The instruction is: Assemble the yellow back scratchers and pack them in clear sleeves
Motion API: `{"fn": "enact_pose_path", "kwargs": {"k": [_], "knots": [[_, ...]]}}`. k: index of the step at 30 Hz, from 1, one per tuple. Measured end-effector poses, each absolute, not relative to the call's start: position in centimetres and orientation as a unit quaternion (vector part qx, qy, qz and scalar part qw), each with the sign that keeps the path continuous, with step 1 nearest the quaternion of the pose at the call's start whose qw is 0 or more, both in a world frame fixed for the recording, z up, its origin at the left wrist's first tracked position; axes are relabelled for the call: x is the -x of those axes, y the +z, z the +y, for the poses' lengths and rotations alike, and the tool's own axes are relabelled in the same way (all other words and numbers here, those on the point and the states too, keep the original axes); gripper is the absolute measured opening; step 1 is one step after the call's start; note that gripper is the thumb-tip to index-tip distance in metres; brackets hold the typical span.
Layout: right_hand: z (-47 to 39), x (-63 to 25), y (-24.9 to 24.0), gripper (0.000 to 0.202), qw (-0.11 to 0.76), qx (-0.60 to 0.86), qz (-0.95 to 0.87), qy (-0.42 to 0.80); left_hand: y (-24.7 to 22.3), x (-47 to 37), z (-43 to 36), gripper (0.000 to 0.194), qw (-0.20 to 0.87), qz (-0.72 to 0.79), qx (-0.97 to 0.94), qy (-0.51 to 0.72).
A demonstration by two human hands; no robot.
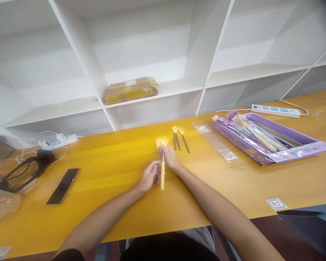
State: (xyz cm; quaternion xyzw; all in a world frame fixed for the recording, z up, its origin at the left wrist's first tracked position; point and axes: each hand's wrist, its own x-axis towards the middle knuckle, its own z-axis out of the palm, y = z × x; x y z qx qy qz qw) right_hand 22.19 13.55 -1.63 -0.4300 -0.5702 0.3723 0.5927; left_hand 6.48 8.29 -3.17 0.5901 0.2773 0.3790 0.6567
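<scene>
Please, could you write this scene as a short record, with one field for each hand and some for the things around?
Right hand: holds the yellow-handled scratcher by its metal shaft, near the head
Left hand: beside the yellow handle; contact unclear
Beyond the hands: dark-handled scratchers on the table
Right of picture: clear plastic wrapper; purple box holding packaged items
Left of picture: phone lying flat
Shelf: taped carton

No text can be read with certainty. Near the front edge of the table (pixel 119 214), the right sticker (pixel 276 204) and the left sticker (pixel 1 253) bear unclear red characters. The white label (pixel 131 83) on the cardboard box (pixel 125 95) is too small for reading.
</scene>
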Motion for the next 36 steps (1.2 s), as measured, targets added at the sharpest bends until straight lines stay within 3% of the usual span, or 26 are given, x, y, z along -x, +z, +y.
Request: {"fn": "enact_pose_path", "kwargs": {"k": [3, 8, 12, 16, 21, 36], "knots": [[13.0, -22.7, -1.5, 0.073, 0.567, 0.449, -0.616, 0.311, -3.1, -6.4, 8.3, 0.067, 0.7, 0.253, -0.582, 0.328], [14.0, -28.0, 0.0, 0.062, 0.507, 0.523, -0.659, 0.188, -2.3, -6.2, 8.3, 0.053, 0.656, 0.292, -0.625, 0.307], [14.9, -36.9, 0.9, 0.031, 0.468, 0.688, -0.552, 0.052, -2.0, -6.5, 8.4, 0.053, 0.652, 0.305, -0.623, 0.305], [13.9, -43.4, -0.6, 0.043, 0.399, 0.829, -0.391, -0.042, -2.1, -7.0, 8.7, 0.053, 0.659, 0.317, -0.608, 0.309], [13.8, -45.6, -3.6, 0.06, 0.313, 0.891, -0.326, -0.052, -2.3, -7.1, 8.8, 0.052, 0.669, 0.318, -0.588, 0.325], [14.8, -47.0, -4.6, 0.023, 0.318, 0.892, -0.306, -0.102, -2.0, -7.0, 8.7, 0.054, 0.664, 0.326, -0.598, 0.309]]}}
